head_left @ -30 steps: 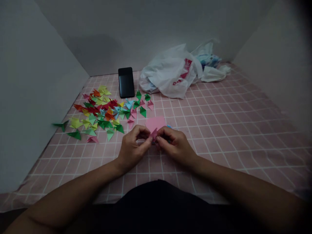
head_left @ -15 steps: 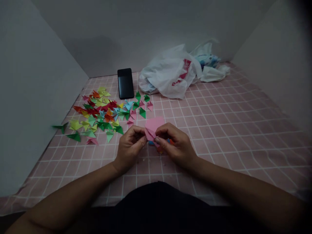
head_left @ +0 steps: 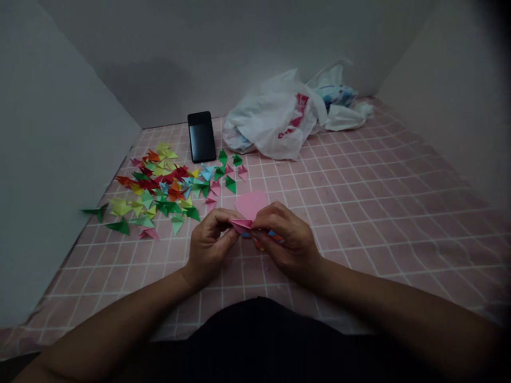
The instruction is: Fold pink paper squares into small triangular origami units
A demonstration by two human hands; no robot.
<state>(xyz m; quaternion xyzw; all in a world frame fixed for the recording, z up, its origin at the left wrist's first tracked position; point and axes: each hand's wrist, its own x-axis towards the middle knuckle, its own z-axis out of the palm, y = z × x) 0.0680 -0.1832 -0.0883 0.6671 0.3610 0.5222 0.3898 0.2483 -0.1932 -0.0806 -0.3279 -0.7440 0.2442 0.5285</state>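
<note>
A small folded pink paper [head_left: 241, 225] is pinched between my two hands over the checked cloth. My left hand [head_left: 212, 242] is closed on its left end with thumb and forefinger. On its right end, the thumb and fingers of my right hand [head_left: 288, 236] are closed. Just beyond lies a flat pink paper sheet [head_left: 252, 203]. Partly hidden beneath my right hand are blue, orange and yellow bits of paper [head_left: 260, 246]. To the left, several folded paper cranes [head_left: 163, 183] in green, yellow, red, blue and pink are spread about.
A black phone [head_left: 202, 136] leans near the back wall. Right of it, a crumpled white plastic bag [head_left: 275, 114] with red print lies beside a blue and white package [head_left: 337, 97]. Pink checked cloth [head_left: 379, 213] covers the surface, with walls on three sides.
The folded pink paper has turned to lie more level between my fingers, showing a narrow pointed shape. The whole view has shifted slightly.
</note>
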